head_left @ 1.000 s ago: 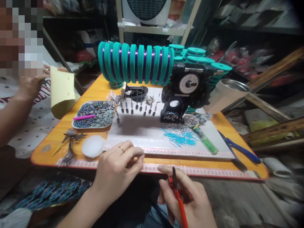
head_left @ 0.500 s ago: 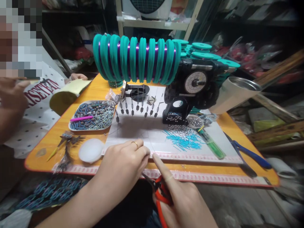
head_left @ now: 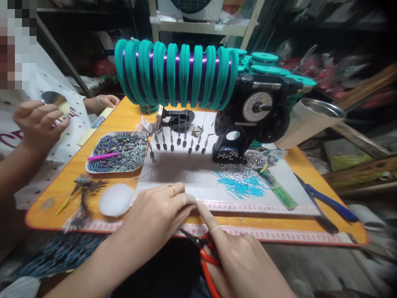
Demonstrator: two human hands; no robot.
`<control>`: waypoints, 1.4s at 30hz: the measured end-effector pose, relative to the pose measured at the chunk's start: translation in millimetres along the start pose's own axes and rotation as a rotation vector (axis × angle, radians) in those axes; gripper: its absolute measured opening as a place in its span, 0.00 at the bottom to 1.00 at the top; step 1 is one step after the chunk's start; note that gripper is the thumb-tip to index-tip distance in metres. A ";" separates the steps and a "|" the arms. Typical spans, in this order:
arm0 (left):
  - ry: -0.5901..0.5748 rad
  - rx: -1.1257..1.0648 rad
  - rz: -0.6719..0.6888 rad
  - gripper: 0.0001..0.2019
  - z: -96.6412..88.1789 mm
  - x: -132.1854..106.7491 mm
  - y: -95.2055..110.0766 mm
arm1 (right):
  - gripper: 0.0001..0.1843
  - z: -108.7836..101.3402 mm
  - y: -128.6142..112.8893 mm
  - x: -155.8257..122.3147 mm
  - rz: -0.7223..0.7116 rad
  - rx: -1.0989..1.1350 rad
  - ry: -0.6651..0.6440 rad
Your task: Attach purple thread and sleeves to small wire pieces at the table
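At the table's front edge, my left hand (head_left: 166,205), with a ring on one finger, has its thumb and fingers pinched together. Whatever lies between those fingertips is too fine to make out. My right hand (head_left: 238,256) grips red-handled scissors (head_left: 208,260), their dark blades pointing up and left below my left hand. Its index finger stretches out to the left fingertips. Faint thin lines cross the white board (head_left: 173,174) just beyond. Several dark fishing floats or sinkers (head_left: 172,145) hang on lines under a row of teal spools (head_left: 172,74) wound with purple line.
A black winding machine (head_left: 252,107) holds the spools. A tray of small tubes (head_left: 118,165), a white lid (head_left: 115,200), blue sticks (head_left: 242,186), a green case (head_left: 283,194) and blue-handled pliers (head_left: 331,203) lie around. At left is a co-worker's hand (head_left: 41,118).
My hands stay together, with the scissors' tips shifted slightly left. At left, the co-worker's yellow-backed sheet has moved, and the nearer hand now shows beside a round shiny piece.
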State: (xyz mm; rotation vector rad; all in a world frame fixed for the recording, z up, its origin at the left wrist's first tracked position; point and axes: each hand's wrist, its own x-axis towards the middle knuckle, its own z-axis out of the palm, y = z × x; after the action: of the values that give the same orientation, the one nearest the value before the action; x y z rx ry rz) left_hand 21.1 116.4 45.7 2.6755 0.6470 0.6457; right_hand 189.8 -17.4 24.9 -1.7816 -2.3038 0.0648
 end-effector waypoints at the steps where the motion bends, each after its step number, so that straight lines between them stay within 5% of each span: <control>1: -0.002 0.000 -0.003 0.06 -0.1 -1.2 -1.2 | 0.51 -0.5 -0.8 0.7 -0.015 -0.056 -0.006; 6: 0.008 -0.031 -0.043 0.06 -5.9 -9.3 -6.6 | 0.47 -14.7 -14.7 11.0 -0.041 -0.287 -0.072; 11: 0.008 0.004 -0.073 0.06 -11.3 -13.9 -10.4 | 0.29 -30.5 -29.3 26.4 -0.034 -0.256 -0.124; 15: -0.015 0.006 -0.086 0.07 -12.3 -12.6 -9.6 | 0.25 -35.5 -32.6 34.3 -0.034 -0.224 -0.114; 42: 0.072 -0.080 -0.099 0.07 -6.8 -15.6 -8.7 | 0.33 -24.5 -30.9 25.4 -0.022 -0.297 -0.110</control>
State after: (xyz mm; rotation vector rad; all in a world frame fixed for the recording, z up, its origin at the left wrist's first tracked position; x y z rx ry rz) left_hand 2.3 117.4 42.6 2.5389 0.7518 0.7274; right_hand 159.5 -3.6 58.0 -1.9315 -2.5207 -0.1979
